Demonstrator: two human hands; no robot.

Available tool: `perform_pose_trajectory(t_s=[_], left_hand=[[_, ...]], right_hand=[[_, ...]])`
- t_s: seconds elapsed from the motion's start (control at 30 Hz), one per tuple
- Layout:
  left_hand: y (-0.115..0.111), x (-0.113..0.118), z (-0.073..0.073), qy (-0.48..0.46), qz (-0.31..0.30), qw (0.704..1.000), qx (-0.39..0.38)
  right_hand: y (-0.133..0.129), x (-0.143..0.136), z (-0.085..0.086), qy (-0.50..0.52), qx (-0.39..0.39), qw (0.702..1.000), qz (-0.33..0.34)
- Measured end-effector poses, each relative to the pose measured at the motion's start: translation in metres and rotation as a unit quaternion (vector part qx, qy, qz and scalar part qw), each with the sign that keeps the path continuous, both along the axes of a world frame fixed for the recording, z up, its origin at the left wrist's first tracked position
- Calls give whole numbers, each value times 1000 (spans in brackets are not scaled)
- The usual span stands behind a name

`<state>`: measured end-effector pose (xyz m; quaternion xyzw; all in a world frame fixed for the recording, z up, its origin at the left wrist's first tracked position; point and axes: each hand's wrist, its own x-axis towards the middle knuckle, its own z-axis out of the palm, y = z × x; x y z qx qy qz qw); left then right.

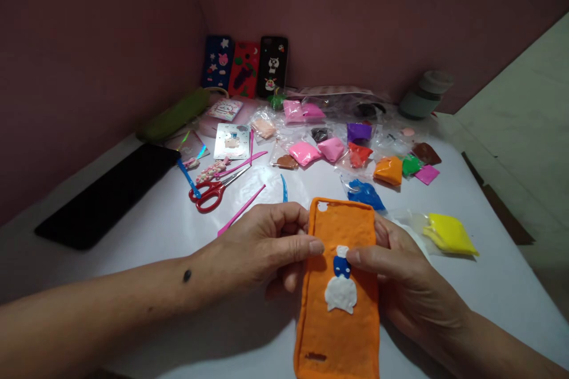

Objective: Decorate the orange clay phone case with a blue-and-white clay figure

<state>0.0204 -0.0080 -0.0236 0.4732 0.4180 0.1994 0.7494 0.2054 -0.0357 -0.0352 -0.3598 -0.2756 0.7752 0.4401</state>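
Note:
An orange clay-covered phone case (pixel 324 331) is held up over the table between both hands. On it sits a small clay figure: a white cat-eared head (pixel 341 294) pointing downward, a blue body (pixel 342 266) with white dots, and a white piece (pixel 342 251) at the upper end. My left hand (pixel 275 243) grips the case's left edge, thumb on the orange face and fingers curled behind. From the right, my right hand (pixel 404 266) holds the other edge, its thumb tip touching the figure's blue and white parts. The fingers behind the case are partly hidden.
Red-handled scissors (pixel 211 194), a pink modelling tool (pixel 242 210) and a black phone-like slab (pixel 111 195) lie left. Several clay packets, including yellow (pixel 451 234) and blue (pixel 364 194), spread behind and right. Decorated cases (pixel 244 68) lean on the wall; a bottle (pixel 424 95) stands back right.

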Motion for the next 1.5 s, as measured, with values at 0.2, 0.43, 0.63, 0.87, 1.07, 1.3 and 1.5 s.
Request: perform_pose_trajectory(t_s=[0.2, 0.43, 0.63, 0.87, 1.07, 1.3, 1.5], left_hand=[[0, 1, 0, 2, 1, 1000, 1], [0, 0, -1, 0, -9, 1000, 6], [-1, 0, -1, 3, -12, 1000, 5], [0, 1, 0, 5, -11, 1000, 13], [0, 2, 1, 15, -23, 999, 22], [1, -1, 1, 13, -12, 1000, 11], [1, -1, 1, 13, -6, 1000, 9]], right_hand=[[0, -1, 0, -7, -2, 1000, -3], [1, -2, -1, -6, -2, 1000, -4], [0, 0, 0, 4, -5, 1000, -11], [-1, -1, 1, -7, 7, 1000, 7], [0, -3, -4, -23, 2, 1000, -4], [-1, -2, -3, -6, -4, 999, -43], [1, -2, -2, -15, 5, 1000, 2]])
